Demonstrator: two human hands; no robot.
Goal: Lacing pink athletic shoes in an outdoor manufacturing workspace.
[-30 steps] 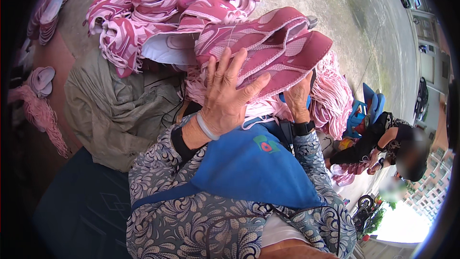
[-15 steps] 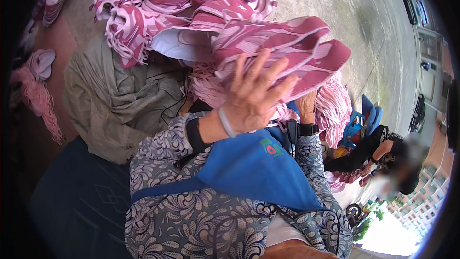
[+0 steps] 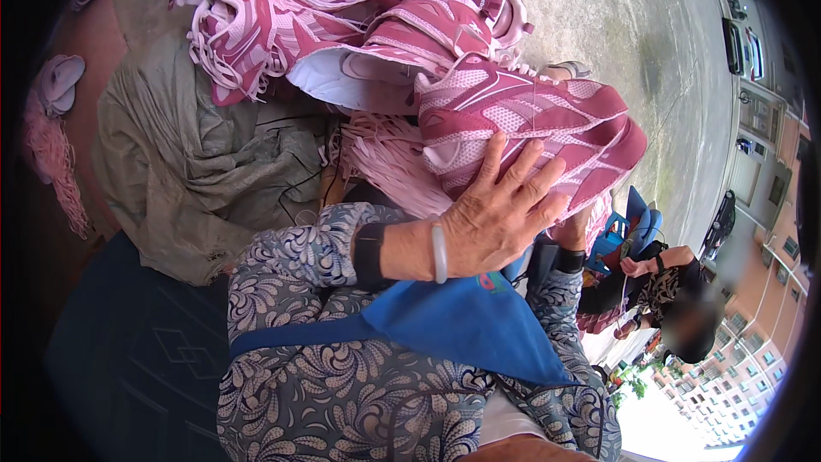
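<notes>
My left hand (image 3: 500,218), with a pale bangle at the wrist, lies flat with fingers spread on a bundle of pink and white shoe uppers (image 3: 522,111). Mostly hidden under the bundle's near right end is my right hand (image 3: 573,229); its fingers do not show. Behind the bundle, another upper (image 3: 342,77) turns its white inside toward me, and a pile of laced pink uppers (image 3: 291,17) stretches back from there. Pale pink laces (image 3: 393,162) hang in a thick bunch below the bundle, close to my left hand.
A grey-green cloth (image 3: 188,180) lies crumpled at the left, beside a dark blue padded surface (image 3: 137,359). Pink laces with a pale piece (image 3: 60,85) are at the far left. To the right sits another person (image 3: 667,287) near blue items. Cars stand farther off.
The bundle of uppers has tilted and shifted right and downward in view. My left hand has moved right and down with it, still spread. The other person's arm has changed position.
</notes>
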